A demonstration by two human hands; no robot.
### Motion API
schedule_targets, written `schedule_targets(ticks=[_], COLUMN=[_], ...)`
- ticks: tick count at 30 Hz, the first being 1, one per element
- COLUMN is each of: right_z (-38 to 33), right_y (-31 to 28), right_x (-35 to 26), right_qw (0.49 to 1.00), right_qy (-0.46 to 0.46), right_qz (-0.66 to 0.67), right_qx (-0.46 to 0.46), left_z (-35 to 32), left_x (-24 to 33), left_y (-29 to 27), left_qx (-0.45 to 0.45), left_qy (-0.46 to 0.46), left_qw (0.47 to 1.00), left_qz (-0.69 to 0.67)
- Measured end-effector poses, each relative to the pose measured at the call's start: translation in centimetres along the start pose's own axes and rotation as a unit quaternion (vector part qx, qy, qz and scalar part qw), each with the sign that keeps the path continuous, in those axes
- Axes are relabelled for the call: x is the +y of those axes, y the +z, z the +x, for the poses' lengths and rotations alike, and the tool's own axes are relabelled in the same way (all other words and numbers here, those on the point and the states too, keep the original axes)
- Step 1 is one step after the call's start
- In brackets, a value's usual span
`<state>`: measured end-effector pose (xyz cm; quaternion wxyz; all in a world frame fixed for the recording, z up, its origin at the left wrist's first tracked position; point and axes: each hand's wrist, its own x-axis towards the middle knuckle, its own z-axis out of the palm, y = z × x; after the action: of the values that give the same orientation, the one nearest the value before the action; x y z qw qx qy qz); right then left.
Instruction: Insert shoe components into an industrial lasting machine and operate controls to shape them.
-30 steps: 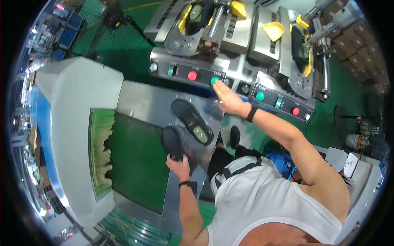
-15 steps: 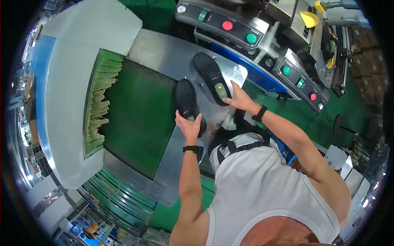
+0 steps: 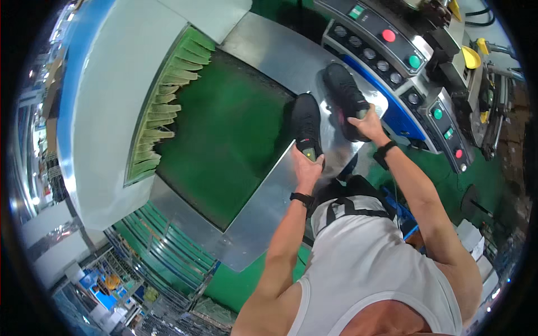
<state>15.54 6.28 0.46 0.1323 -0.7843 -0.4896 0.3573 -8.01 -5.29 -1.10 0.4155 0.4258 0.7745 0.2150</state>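
Note:
Two black lace-up sneakers are on the bare metal ledge beside a green conveyor belt [image 3: 224, 134], toes pointing away from me. My left hand [image 3: 307, 169] is closed around the heel of the left sneaker [image 3: 305, 117], thumb and fingers on either side. A pale insole shows inside its opening. My right hand [image 3: 369, 124] grips the right sneaker [image 3: 341, 84] at the heel, thumb by the opening. Its palm hides part of the heel, and I cannot tell whether this sneaker is raised off the metal.
Left stands a large white machine housing [image 3: 120, 84] with a green strip curtain [image 3: 162, 106] over the belt's opening. The metal ledge [image 3: 269, 42] frames the belt. A machine with a button panel [image 3: 386, 42] is at the far right. A roller rack [image 3: 162, 243] lies lower left.
The view has shifted, so the scene sits farther right. My right hand has moved further over its sneaker's heel, covering more of the insole. My left hand still holds its sneaker.

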Motion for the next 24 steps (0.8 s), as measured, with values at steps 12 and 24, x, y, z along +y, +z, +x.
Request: schedule_targets(ticks=[12,24], right_z=[-16.0,-42.3], right_y=[-9.5,-17.1], right_x=[4.6,12.8], right_qw=[0.805,0.594], right_qy=[0.197,0.157], right_qz=[0.553,0.694], right_qx=[-0.089,0.375], left_z=[-0.8,-15.6], left_x=[4.6,22.8], left_y=[-4.6,5.2], left_qx=[-0.192,-0.573], left_qy=[0.080,0.325], left_qw=[0.965,0.752], left_qz=[-0.159,0.001])
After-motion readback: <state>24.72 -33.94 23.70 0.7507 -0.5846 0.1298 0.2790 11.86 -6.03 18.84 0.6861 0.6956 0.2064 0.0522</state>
